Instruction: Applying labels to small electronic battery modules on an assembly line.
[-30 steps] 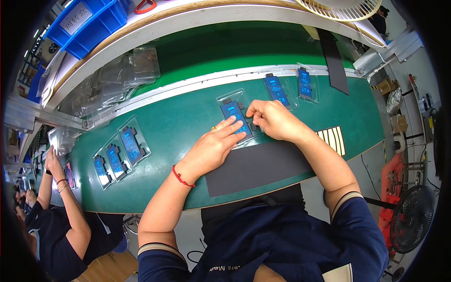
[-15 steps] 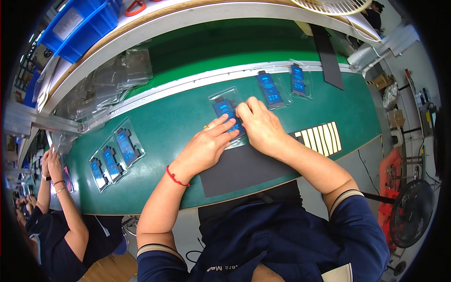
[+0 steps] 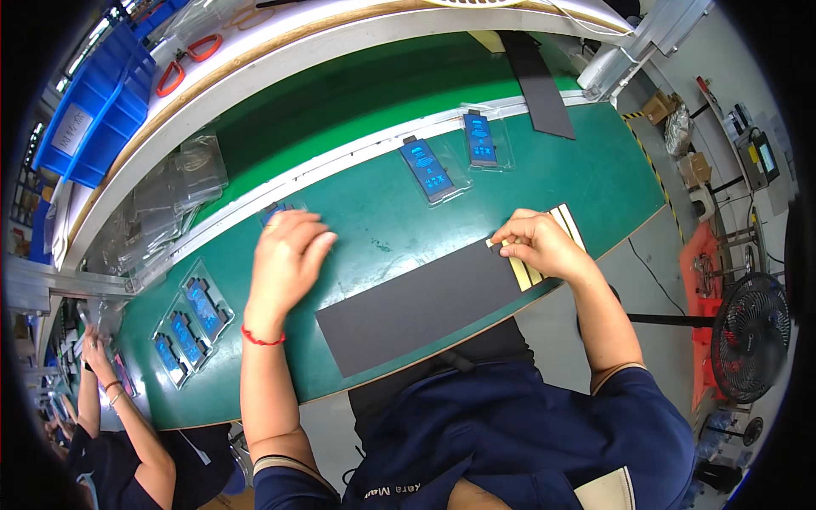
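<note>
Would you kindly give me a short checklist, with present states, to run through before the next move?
1. Left hand clear of the partly hidden blue pack: cannot tell; they overlap in this view.
2. Right hand gripping one of the yellow strips: cannot tell; contact is unclear.
3. Black sheet lying flat on the table: ok.
4. Two far-side blue packs in clear trays: ok.
5. Three blue packs at left in trays too: ok.
</note>
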`<state>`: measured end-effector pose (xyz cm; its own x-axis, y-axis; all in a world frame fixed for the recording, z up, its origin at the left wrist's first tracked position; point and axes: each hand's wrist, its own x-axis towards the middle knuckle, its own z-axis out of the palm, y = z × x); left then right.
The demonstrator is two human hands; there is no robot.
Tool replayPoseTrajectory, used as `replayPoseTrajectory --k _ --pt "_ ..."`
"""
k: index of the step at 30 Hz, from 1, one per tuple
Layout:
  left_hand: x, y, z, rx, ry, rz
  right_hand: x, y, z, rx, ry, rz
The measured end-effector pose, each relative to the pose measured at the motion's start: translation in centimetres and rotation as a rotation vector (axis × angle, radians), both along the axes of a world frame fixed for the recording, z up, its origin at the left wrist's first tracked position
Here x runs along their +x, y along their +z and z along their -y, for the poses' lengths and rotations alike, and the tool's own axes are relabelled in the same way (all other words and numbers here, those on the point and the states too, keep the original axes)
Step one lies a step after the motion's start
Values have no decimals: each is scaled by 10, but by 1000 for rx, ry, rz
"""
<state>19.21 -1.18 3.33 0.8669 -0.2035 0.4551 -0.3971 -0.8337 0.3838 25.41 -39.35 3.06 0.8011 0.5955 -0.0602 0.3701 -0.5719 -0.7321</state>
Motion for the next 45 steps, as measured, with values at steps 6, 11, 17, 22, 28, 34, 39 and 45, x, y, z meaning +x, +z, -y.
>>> replayPoseTrajectory --k 6,11,17,22,28,34,39,45 --pt "49 -19 79 173 -252 -116 -2 2 -5 -112 33 26" --pt "67 -36 100 201 -259 -165 1 0 2 -63 186 54" --pt "32 -33 76 145 -276 -186 16 10 2 323 -81 -364" --pt "-5 -30 62 120 -257 -161 46 17 -56 348 111 -209" --pt "-17 -29 60 71 -238 -171 71 6 -118 345 179 -310" --pt "-18 -31 57 53 -244 -181 83 -5 -146 70 189 129" --pt "-16 -31 57 44 -249 -186 90 -6 -157 -47 284 216" --pt "-17 -32 57 25 -244 -196 79 6 -164 -101 224 135"
